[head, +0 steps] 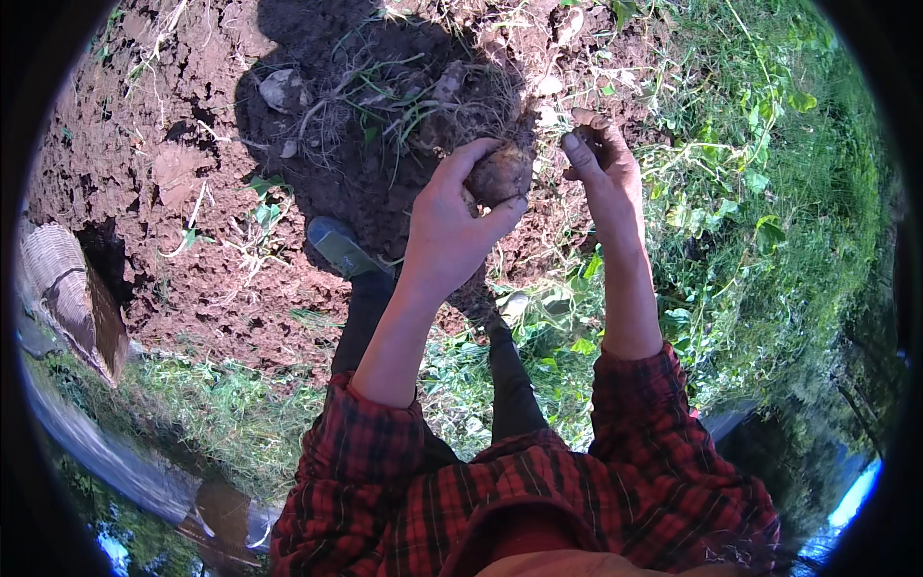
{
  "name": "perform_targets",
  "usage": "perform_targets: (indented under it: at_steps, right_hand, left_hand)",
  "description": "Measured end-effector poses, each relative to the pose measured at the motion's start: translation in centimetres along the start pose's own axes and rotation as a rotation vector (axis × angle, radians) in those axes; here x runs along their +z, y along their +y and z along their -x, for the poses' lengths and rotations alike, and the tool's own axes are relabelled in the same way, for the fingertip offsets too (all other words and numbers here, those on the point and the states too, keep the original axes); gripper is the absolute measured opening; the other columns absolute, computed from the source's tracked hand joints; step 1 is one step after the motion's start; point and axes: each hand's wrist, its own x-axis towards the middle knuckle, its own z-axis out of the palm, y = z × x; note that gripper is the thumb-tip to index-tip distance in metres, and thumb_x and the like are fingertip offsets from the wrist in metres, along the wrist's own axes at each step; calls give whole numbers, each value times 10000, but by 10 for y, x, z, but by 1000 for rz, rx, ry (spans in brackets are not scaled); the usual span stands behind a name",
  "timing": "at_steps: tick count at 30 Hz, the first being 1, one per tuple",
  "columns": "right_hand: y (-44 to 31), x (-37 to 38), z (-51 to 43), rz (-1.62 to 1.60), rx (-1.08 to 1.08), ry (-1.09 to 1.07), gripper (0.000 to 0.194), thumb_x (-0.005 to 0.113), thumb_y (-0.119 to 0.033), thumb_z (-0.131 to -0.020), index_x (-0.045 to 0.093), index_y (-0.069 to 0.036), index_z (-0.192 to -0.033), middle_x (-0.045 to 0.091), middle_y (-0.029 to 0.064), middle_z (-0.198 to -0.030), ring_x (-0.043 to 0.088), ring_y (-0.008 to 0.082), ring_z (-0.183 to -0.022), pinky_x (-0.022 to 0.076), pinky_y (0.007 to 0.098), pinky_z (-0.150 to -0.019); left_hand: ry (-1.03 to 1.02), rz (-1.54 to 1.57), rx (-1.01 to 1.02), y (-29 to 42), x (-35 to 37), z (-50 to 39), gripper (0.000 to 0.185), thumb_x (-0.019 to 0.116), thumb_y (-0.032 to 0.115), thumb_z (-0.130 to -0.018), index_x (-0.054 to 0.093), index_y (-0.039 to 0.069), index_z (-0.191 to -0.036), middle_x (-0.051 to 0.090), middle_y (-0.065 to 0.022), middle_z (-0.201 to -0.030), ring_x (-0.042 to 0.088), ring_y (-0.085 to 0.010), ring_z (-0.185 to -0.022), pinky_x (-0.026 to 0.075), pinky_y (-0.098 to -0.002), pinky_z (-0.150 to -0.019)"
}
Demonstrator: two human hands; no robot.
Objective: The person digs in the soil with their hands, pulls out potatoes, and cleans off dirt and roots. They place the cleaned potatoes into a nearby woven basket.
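My left hand [461,216] grips a round, soil-covered root tuber [499,175] between thumb and fingers, above the dug ground. To its right is my right hand [606,162], its soiled fingers curled in near the thumb and apart from the tuber; whether something small is pinched there cannot be made out. Beyond my left hand, a tangle of thin roots and green stems [346,108] lies in my shadow. A pale, rounded lump [283,91], possibly another tuber, rests on the soil at the upper left.
Reddish, clumpy soil [180,288] spreads on the left, with a woven basket [61,281] tipped at the far left edge. Grass and leafy vines [764,216] cover the right side. My shoe [342,247] stands on the soil below the root tangle.
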Motion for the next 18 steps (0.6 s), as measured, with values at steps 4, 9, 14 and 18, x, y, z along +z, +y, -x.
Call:
perform_targets:
  at_steps: [4,9,14,18]
  right_hand:
    - [-17,22,11,314,-56,-118,547,562,-493,-820,558,43,-928,591,150,-691,564,220,-623,450,326,-592]
    - [-18,19,16,-7,38,-86,361,506,-357,-893,567,0,-900,584,88,-636,530,178,-520,429,299,-495]
    - [8,-1,12,-608,161,-262,188,546,-168,-880,560,-76,-1042,602,10,-826,551,108,-682,454,222,-606]
    - [25,-16,7,254,-149,-42,364,603,-175,-842,521,-34,-1167,582,62,-978,541,150,-936,460,284,-798]
  left_hand:
    - [84,-526,203,5,11,6,528,712,142,-639,522,98,-1129,543,-113,-1006,556,-295,-926,466,-337,-781]
    - [-125,2,-42,6,0,-1,560,704,158,-700,474,39,-1197,567,-73,-1021,566,-164,-859,481,-277,-657]
    - [-251,789,-367,8,-3,-2,588,665,135,-751,416,18,-1271,562,-58,-1017,543,-88,-812,463,-224,-575]
    - [-215,812,-312,11,1,-4,602,639,113,-755,396,33,-1299,558,-51,-1012,540,-90,-815,459,-219,-586]
